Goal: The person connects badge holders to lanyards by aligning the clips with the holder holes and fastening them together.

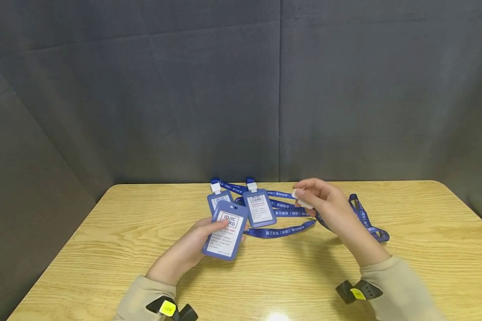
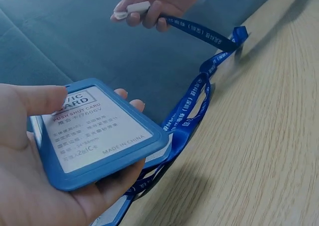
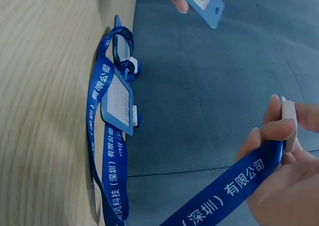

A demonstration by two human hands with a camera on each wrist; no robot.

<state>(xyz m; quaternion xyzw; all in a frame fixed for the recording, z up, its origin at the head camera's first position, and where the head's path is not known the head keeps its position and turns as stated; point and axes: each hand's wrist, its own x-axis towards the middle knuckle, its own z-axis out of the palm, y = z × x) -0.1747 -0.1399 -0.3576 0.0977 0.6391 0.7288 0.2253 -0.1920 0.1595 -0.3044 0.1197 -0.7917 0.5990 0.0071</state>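
Observation:
A blue-framed ID card holder (image 1: 221,243) is gripped in my left hand (image 1: 186,249), thumb on its front and fingers behind. Its slotted top edge carries no strap. My right hand (image 1: 325,200) pinches the white plastic clip (image 3: 290,124) of a blue lanyard (image 3: 224,186) between thumb and fingers. In the right wrist view the strap runs from that clip down past the palm. The two hands are apart, both raised over the table. Behind the held card, two more card holders, one on the left (image 1: 220,199) and one nearer the middle (image 1: 260,207), lie clipped to lanyards.
Blue lanyard straps (image 1: 283,231) with white print stretch across the back of the wooden table (image 1: 116,249). A folded strap loop (image 1: 367,218) lies right of my right hand. A dark grey cloth wall (image 1: 241,89) rises behind the table's far edge.

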